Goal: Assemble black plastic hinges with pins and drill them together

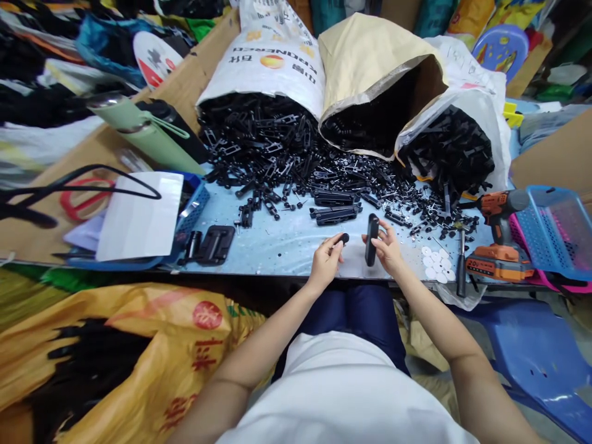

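Observation:
My left hand pinches a small round black plastic piece between thumb and fingers, above the front edge of the blue tabletop. To its right, my right hand is closed on a long black plastic part with rounded ends, held upright. The two pieces are apart. Just beyond my hands lie long black plastic assemblies, side by side. Behind them spreads a heap of small black parts and metal pins.
Behind the heap, a white sack, a tan sack and another white sack lie with mouths facing me. At right are white discs, a hammer, an orange cordless drill and a blue basket. A green flask leans at left.

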Demonstrator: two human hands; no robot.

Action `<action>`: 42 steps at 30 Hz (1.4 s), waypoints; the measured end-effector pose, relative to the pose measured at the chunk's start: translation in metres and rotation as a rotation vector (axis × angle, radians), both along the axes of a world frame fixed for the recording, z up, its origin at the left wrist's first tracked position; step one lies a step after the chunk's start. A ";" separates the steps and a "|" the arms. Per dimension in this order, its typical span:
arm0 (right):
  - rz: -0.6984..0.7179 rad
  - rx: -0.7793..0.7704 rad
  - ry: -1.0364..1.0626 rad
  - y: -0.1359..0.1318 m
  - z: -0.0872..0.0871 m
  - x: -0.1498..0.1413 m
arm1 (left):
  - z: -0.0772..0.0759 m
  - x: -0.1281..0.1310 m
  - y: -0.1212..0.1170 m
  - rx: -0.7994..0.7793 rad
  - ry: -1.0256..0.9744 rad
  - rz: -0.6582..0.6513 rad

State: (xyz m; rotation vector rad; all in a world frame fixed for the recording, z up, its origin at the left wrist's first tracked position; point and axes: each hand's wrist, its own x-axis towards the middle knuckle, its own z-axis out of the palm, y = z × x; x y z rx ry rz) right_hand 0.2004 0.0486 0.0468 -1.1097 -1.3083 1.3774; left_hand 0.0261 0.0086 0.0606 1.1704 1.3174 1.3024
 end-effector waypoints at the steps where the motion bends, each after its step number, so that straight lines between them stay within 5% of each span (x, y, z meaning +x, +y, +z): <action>1: 0.001 0.021 -0.007 -0.001 -0.002 0.009 | -0.001 -0.003 -0.001 -0.029 -0.027 0.011; 5: 0.018 0.190 -0.355 -0.010 -0.001 0.071 | 0.003 -0.012 -0.005 -0.112 -0.161 0.028; 8: 0.156 0.389 -0.766 -0.016 0.008 0.106 | 0.010 -0.015 -0.006 -0.231 -0.325 -0.008; 12: 0.319 0.505 -1.122 -0.018 0.015 0.087 | 0.017 -0.010 -0.007 -0.350 -0.497 -0.106; 14: 0.283 0.435 -1.026 -0.018 0.014 0.056 | 0.017 -0.004 -0.009 -0.324 -0.465 -0.123; 17: 0.189 0.169 -0.607 -0.020 0.012 0.012 | 0.015 0.005 -0.012 -0.209 -0.279 -0.125; 21: 0.255 -0.040 -0.236 -0.024 0.015 -0.013 | 0.014 0.008 -0.015 0.000 0.057 -0.077; 25: 0.329 0.149 -0.253 -0.021 0.025 -0.001 | 0.015 0.003 -0.017 0.185 0.360 -0.072; 29: 0.404 0.323 -0.383 -0.018 0.033 0.008 | 0.014 0.005 -0.018 0.282 0.463 -0.087; 34: 0.183 0.410 -0.331 -0.034 0.030 -0.012 | 0.019 0.023 -0.016 0.448 0.393 0.170; 42: -0.021 0.494 -0.427 -0.040 0.026 -0.036 | 0.023 0.029 -0.011 0.512 0.431 0.264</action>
